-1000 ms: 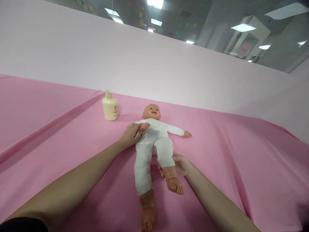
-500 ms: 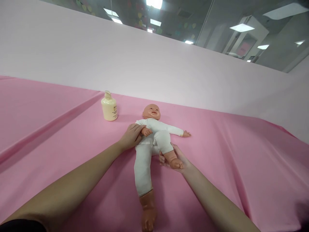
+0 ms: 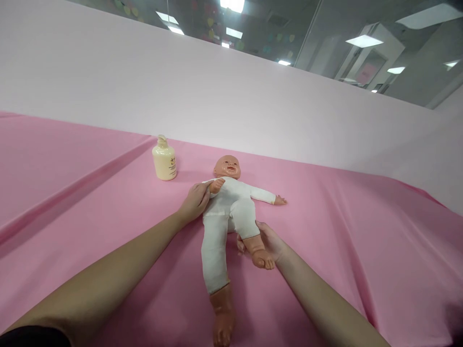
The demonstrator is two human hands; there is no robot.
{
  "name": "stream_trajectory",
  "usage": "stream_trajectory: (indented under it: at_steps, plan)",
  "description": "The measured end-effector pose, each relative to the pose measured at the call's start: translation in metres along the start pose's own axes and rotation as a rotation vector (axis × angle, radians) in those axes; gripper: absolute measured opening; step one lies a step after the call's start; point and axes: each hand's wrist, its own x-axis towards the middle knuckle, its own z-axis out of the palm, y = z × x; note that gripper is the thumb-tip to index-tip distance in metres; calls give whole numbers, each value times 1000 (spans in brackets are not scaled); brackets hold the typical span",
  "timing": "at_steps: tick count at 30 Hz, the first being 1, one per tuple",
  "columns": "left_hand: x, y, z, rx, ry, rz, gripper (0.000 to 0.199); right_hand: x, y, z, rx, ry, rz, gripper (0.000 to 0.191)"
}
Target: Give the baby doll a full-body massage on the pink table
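Observation:
A baby doll [image 3: 229, 197] with a white cloth body and hard plastic head, hands and feet lies on its back, its head away from me. My left hand [image 3: 196, 200] is closed around the doll's arm on the left side, near its plastic hand. Under the bent leg on the right, my right hand [image 3: 269, 241] cups the lower leg and holds it off the cloth; part of its fingers is hidden behind the leg. The doll's other leg lies straight toward me, and its other arm is stretched out to the right.
A cream pump bottle [image 3: 165, 161] stands upright on the pink cloth [image 3: 325, 226], left of the doll's head. Behind the cloth rises a white wall [image 3: 217, 96], with a glass panel [image 3: 275, 33] above it that shows ceiling lights.
The doll's arm in my left hand has moved up toward its chest. The bent leg in my right hand has come lower and straightened a little toward me.

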Motion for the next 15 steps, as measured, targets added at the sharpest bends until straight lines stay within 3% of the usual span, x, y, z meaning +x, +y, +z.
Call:
stream_trajectory:
  at_steps: [10,15]
  plan:
    - [4,0,-1,-51,21,-57,30,-8,2,-6,-171,-206,140,63]
    - [2,0,0,28,3,-38,36,-4,2,-4,-28,-30,40,65]
